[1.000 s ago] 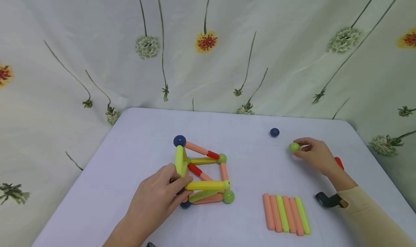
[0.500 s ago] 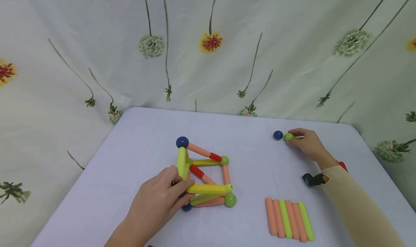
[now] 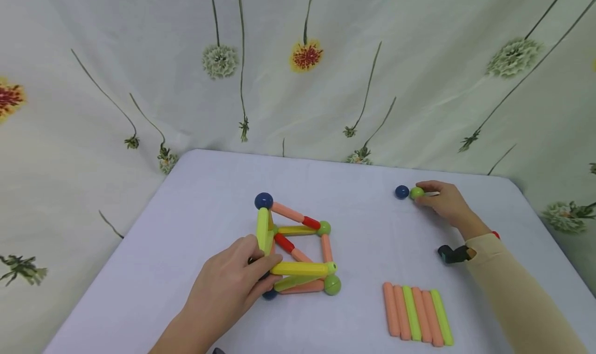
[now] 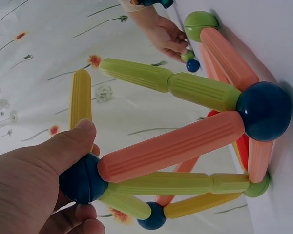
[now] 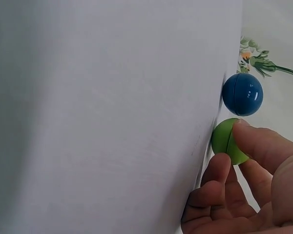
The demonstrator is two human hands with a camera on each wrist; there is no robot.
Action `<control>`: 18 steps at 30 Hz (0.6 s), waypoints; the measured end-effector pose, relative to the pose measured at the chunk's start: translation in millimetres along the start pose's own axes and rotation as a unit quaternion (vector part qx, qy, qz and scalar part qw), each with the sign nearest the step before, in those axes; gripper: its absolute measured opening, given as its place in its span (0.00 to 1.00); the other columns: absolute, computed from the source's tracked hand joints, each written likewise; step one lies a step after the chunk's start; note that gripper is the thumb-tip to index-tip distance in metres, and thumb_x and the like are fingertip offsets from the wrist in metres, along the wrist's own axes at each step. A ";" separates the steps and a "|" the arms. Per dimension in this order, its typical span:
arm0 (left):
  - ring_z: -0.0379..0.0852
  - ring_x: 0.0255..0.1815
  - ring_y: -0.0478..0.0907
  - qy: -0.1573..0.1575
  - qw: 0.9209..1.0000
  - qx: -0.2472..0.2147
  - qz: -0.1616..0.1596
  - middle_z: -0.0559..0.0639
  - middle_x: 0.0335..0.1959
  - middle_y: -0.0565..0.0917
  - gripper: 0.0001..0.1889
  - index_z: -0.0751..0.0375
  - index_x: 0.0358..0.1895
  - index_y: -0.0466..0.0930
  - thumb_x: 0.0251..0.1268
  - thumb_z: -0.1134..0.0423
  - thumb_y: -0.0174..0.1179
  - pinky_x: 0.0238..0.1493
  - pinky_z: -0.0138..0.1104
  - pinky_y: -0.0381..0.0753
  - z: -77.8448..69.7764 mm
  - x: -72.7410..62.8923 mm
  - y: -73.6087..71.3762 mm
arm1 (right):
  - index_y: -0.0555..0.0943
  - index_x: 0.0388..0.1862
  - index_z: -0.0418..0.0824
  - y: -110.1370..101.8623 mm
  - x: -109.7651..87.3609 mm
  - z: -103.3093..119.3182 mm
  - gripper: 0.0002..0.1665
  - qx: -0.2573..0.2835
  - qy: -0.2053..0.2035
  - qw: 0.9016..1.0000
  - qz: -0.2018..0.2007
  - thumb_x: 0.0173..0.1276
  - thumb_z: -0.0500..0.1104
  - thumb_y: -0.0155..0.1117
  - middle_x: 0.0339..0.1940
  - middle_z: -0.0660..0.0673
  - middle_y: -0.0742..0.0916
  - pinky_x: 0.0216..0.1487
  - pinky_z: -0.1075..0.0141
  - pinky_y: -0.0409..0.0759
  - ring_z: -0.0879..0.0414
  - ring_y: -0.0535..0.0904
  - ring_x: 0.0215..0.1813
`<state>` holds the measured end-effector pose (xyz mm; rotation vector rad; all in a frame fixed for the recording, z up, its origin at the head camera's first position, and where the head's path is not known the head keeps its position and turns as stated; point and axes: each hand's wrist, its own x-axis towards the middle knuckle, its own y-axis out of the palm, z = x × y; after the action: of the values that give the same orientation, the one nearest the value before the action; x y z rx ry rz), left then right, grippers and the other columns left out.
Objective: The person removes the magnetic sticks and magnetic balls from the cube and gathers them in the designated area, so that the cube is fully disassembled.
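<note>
My left hand grips a dark blue ball at an upper corner of a frame built of coloured rods and balls. Out from that ball runs a yellow rod with a light green end; a salmon rod slopes from it down to a lower blue ball. At the back right of the table, my right hand pinches a green ball between thumb and fingers. A loose blue ball lies right beside the green one.
Several loose rods, salmon and light green, lie in a row at the front right. A small red piece shows behind the right sleeve. The white table ends at a flower-printed cloth.
My right hand has carried the green ball back and left, up beside the loose blue ball. My left hand keeps its grip on the frame. The head view has shifted slightly.
</note>
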<state>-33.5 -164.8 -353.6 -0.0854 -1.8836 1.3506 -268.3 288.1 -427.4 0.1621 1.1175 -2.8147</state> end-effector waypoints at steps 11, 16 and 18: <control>0.35 0.30 0.67 -0.001 1.000 -0.003 -0.002 0.42 0.32 0.69 0.19 0.50 0.42 0.87 0.42 0.59 0.79 0.25 0.21 0.67 -0.5 0.2 -0.2 | 0.70 0.69 0.38 -2.4 0.2 -1.7 0.31 -0.004 -0.005 1.000 0.008 0.69 0.44 0.64 0.66 0.32 0.72 0.54 0.51 0.74 0.37 0.69 0.61; 0.35 0.30 0.67 -0.008 1.000 0.000 0.006 0.42 0.32 0.68 0.19 0.50 0.42 0.87 0.42 0.58 0.80 0.25 0.22 0.67 -1.0 0.4 -0.7 | 0.69 0.69 0.37 -2.5 -1.0 -0.7 0.32 0.000 -0.007 1.000 0.007 0.68 0.43 0.64 0.66 0.31 0.72 0.53 0.52 0.74 0.37 0.70 0.61; 0.35 0.30 0.67 -0.009 1.000 0.001 0.007 0.42 0.32 0.68 0.19 0.50 0.42 0.87 0.42 0.58 0.80 0.25 0.22 0.67 -1.0 0.6 -0.7 | 0.69 0.69 0.37 -2.9 -1.2 -0.3 0.32 0.002 -0.005 1.000 0.007 0.68 0.43 0.64 0.66 0.31 0.71 0.52 0.53 0.74 0.37 0.70 0.60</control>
<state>-32.9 -164.1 -352.6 -0.0862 -1.9010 1.3672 -267.5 290.4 -425.5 0.1556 1.1054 -2.8014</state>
